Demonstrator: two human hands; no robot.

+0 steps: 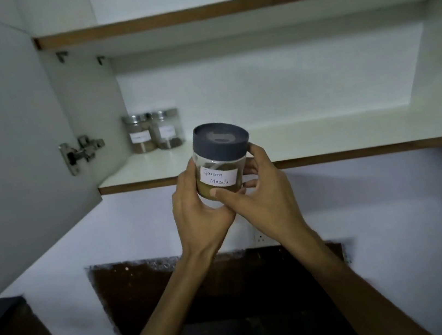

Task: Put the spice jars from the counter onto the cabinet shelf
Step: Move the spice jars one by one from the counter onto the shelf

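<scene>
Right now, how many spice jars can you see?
3. Two steel-lidded jars stand side by side at the back left of the shelf: one and its neighbour. The grey-lidded jar is held in both hands in front of the shelf edge.

Both hands hold 1 clear spice jar [221,164] in front of the lower cabinet shelf [325,141], just below its front edge. The left hand [196,208] wraps the jar's left side; the right hand [258,193] curls round its right side, thumb across the front under a white label reading "Garam Masala". The jar has a dark grey lid [221,140] and tilts slightly. 2 metal-lidded jars [152,131] stand touching at the shelf's back left corner, near the door hinge [80,154]
</scene>
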